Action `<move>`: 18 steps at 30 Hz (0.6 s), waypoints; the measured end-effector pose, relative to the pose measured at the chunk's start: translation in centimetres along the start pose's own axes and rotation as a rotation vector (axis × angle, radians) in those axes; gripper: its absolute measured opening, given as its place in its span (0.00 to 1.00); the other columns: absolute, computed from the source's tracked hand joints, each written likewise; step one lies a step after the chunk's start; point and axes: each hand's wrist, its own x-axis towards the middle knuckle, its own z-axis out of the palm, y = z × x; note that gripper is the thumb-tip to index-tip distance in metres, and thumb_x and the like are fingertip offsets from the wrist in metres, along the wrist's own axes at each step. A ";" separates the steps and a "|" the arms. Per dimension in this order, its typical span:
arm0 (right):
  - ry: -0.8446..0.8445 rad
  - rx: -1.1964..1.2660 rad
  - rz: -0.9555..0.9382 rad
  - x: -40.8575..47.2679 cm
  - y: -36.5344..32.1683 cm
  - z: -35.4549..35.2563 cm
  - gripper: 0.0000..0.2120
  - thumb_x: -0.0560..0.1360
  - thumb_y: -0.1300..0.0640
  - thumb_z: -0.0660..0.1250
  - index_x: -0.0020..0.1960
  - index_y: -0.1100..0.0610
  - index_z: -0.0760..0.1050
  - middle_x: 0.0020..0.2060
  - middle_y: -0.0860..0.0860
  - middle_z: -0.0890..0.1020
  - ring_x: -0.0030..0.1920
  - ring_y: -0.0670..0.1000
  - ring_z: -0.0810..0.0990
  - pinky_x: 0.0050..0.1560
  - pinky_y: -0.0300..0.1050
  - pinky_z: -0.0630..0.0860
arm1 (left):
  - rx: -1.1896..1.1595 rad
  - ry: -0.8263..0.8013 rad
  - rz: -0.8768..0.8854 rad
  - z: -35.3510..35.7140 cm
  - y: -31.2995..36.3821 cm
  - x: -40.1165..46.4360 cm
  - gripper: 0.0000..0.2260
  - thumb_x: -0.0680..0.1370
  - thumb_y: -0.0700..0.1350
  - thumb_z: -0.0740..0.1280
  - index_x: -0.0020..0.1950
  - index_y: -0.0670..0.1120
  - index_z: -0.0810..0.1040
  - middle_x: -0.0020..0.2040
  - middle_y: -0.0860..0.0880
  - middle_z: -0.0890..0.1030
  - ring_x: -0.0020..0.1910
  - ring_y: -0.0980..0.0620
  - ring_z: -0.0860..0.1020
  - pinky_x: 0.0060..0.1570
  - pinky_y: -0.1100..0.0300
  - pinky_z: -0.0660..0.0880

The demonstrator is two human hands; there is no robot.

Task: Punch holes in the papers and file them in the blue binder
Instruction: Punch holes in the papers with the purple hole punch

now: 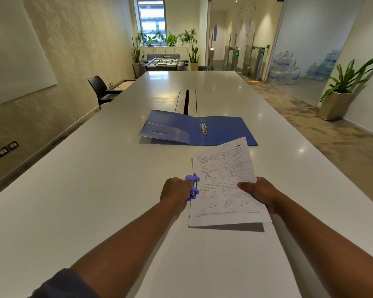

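A printed sheet of paper (223, 181) is held just above the white table (95, 190), its far corner raised. My right hand (260, 191) grips its right edge, thumb on top. The paper's left edge sits in a small purple hole punch (193, 186), which my left hand (176, 190) covers and presses from above. Beyond them the blue binder (222, 130) lies open and flat, its metal rings (204, 127) in the spine and a clear pocket (166, 131) on the left flap.
A cable slot (186, 102) runs along the table's middle behind the binder. A black chair (100, 90) stands at the left side. Potted plants, water bottles and a foosball table are far off.
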 end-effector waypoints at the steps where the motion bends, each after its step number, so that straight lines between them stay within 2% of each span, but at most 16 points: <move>1: -0.001 0.004 0.000 -0.1 -0.1 0.0 0.09 0.81 0.57 0.68 0.61 0.52 0.80 0.54 0.54 0.87 0.48 0.59 0.88 0.46 0.53 0.84 | -0.005 0.000 0.002 0.0 0.1 -0.1 0.15 0.76 0.53 0.68 0.41 0.41 0.86 0.35 0.47 0.87 0.40 0.43 0.86 0.46 0.47 0.84; 3: -0.007 0.012 0.001 -0.2 -0.1 0.0 0.09 0.81 0.58 0.68 0.60 0.52 0.79 0.54 0.54 0.87 0.48 0.58 0.89 0.44 0.51 0.84 | -0.002 0.009 0.008 -0.1 0.2 -0.1 0.16 0.76 0.52 0.69 0.42 0.40 0.86 0.36 0.46 0.87 0.38 0.44 0.86 0.46 0.48 0.83; 5: -0.005 0.002 -0.001 -0.2 -0.1 0.0 0.08 0.81 0.57 0.68 0.60 0.51 0.80 0.55 0.54 0.87 0.49 0.59 0.88 0.47 0.53 0.84 | -0.006 0.024 0.005 -0.2 0.2 -0.1 0.15 0.77 0.51 0.69 0.42 0.39 0.85 0.37 0.44 0.87 0.35 0.44 0.84 0.44 0.49 0.83; 8: 0.008 -0.034 -0.001 -0.1 -0.1 0.0 0.07 0.81 0.55 0.68 0.59 0.49 0.80 0.54 0.53 0.87 0.49 0.58 0.88 0.50 0.55 0.84 | -0.035 0.035 0.000 -0.6 0.5 -0.2 0.14 0.75 0.48 0.69 0.36 0.39 0.82 0.31 0.48 0.85 0.33 0.47 0.85 0.41 0.55 0.84; 10: 0.004 -0.028 0.002 -0.2 -0.2 0.0 0.07 0.81 0.55 0.68 0.59 0.49 0.80 0.54 0.53 0.87 0.48 0.58 0.89 0.48 0.54 0.84 | -0.039 0.047 -0.004 -0.9 0.7 -0.4 0.15 0.77 0.45 0.68 0.32 0.41 0.79 0.24 0.53 0.81 0.24 0.56 0.81 0.29 0.66 0.78; 11: 0.002 -0.027 0.000 -0.2 -0.2 0.1 0.07 0.81 0.55 0.68 0.58 0.49 0.80 0.55 0.53 0.87 0.48 0.58 0.89 0.47 0.53 0.84 | -0.037 0.055 0.004 -1.0 0.7 -0.4 0.16 0.78 0.45 0.68 0.31 0.42 0.78 0.22 0.54 0.79 0.23 0.57 0.79 0.26 0.67 0.76; 12: 0.001 -0.027 -0.003 -0.3 -0.3 0.1 0.07 0.81 0.55 0.68 0.58 0.49 0.80 0.55 0.53 0.87 0.49 0.58 0.88 0.47 0.53 0.84 | -0.027 0.062 0.012 -1.0 0.7 -0.4 0.16 0.78 0.45 0.68 0.30 0.42 0.78 0.23 0.53 0.79 0.25 0.54 0.79 0.28 0.64 0.78; 14: -0.002 -0.023 -0.003 -0.4 -0.3 0.1 0.07 0.82 0.55 0.68 0.58 0.49 0.79 0.55 0.53 0.87 0.49 0.58 0.88 0.46 0.52 0.84 | -0.025 0.048 0.015 -1.1 0.7 -0.5 0.15 0.77 0.45 0.69 0.31 0.42 0.80 0.28 0.49 0.82 0.31 0.47 0.81 0.39 0.54 0.82; 15: -0.002 -0.022 -0.001 -0.4 -0.3 0.0 0.07 0.82 0.55 0.68 0.59 0.49 0.79 0.55 0.53 0.87 0.49 0.59 0.88 0.46 0.52 0.84 | -0.030 0.044 0.008 -1.1 0.8 -0.6 0.14 0.76 0.45 0.69 0.31 0.42 0.81 0.29 0.49 0.83 0.32 0.46 0.82 0.40 0.52 0.82; 16: -0.004 -0.015 0.001 -0.4 -0.2 0.0 0.07 0.82 0.56 0.68 0.59 0.50 0.79 0.55 0.53 0.87 0.49 0.59 0.88 0.47 0.53 0.84 | -0.020 0.050 0.005 -1.1 0.8 -0.7 0.14 0.76 0.45 0.69 0.31 0.42 0.81 0.27 0.51 0.82 0.31 0.46 0.82 0.37 0.54 0.82; 18: -0.006 0.017 0.007 -0.4 -0.2 -0.3 0.10 0.81 0.57 0.68 0.62 0.52 0.79 0.55 0.54 0.87 0.49 0.60 0.88 0.47 0.54 0.84 | 0.013 0.067 0.012 -1.0 0.8 -0.8 0.15 0.77 0.45 0.68 0.30 0.44 0.78 0.24 0.54 0.79 0.28 0.50 0.78 0.31 0.60 0.74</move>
